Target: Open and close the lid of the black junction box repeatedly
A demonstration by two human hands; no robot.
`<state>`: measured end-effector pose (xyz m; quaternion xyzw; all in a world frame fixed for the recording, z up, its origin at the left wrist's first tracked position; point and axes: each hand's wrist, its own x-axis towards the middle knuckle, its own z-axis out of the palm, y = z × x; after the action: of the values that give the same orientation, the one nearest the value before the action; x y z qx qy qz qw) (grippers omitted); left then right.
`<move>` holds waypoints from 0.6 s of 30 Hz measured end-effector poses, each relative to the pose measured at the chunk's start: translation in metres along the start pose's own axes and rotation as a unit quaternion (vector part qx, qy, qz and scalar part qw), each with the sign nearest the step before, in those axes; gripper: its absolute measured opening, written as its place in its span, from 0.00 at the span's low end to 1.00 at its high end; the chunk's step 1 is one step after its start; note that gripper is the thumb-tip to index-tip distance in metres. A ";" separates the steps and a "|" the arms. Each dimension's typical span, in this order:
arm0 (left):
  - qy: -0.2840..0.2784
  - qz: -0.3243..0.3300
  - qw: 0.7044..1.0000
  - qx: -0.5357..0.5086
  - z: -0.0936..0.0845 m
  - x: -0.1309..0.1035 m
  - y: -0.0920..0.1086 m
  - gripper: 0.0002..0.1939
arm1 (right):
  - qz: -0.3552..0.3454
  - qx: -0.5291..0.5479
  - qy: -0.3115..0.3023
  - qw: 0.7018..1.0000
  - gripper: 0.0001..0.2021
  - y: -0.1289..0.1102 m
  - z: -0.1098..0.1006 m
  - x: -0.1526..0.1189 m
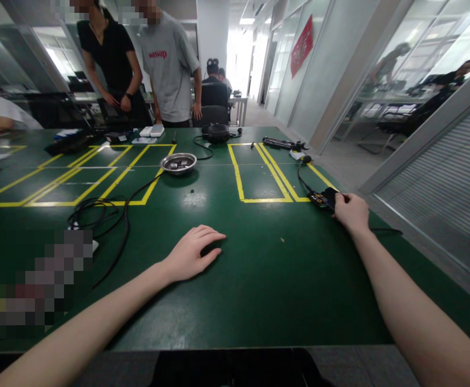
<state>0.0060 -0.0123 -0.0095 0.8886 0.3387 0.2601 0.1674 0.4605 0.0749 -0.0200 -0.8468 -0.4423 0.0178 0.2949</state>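
My left hand (197,252) rests on the green table (243,290), palm down. Its thumb and fingers are apart, and it holds nothing. Out at the table's right edge, my right hand (353,210) pinches a small black device (320,199) between thumb and fingers. That device looks like a little electronic unit with bright metal details; its exact kind cannot be made out. A thin black cable (301,180) runs from it to a dark round knob-like piece (306,159). My fingers hide part of the device.
A steel bowl (178,163) holds several small metal cylinders. Black cables (98,212) lie coiled at left, beside a blurred-out object (41,279). Yellow tape (265,201) marks rectangles. A folded black tripod-like object (283,143) lies at the back right. Two people (170,64) stand beyond the table.
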 end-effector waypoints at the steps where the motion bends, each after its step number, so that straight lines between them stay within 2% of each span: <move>1: 0.000 0.000 1.000 0.000 0.000 0.000 0.000 0.14 | 0.015 0.002 -0.008 1.000 0.22 -0.001 -0.001 -0.001; 4: -0.006 -0.003 1.000 -0.002 0.000 0.000 0.000 0.14 | 0.021 0.008 -0.009 1.000 0.22 -0.006 -0.004 -0.004; 11: -0.006 -0.002 1.000 -0.004 -0.001 0.000 0.000 0.14 | -0.073 -0.019 0.021 0.997 0.21 -0.011 -0.008 -0.011; 18: -0.013 0.006 1.000 -0.006 0.000 0.000 -0.001 0.13 | -0.075 -0.002 0.050 0.996 0.26 -0.007 -0.010 -0.004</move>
<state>0.0055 -0.0116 -0.0099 0.8928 0.3300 0.2518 0.1751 0.4559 0.0701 -0.0096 -0.8117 -0.4891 -0.0475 0.3159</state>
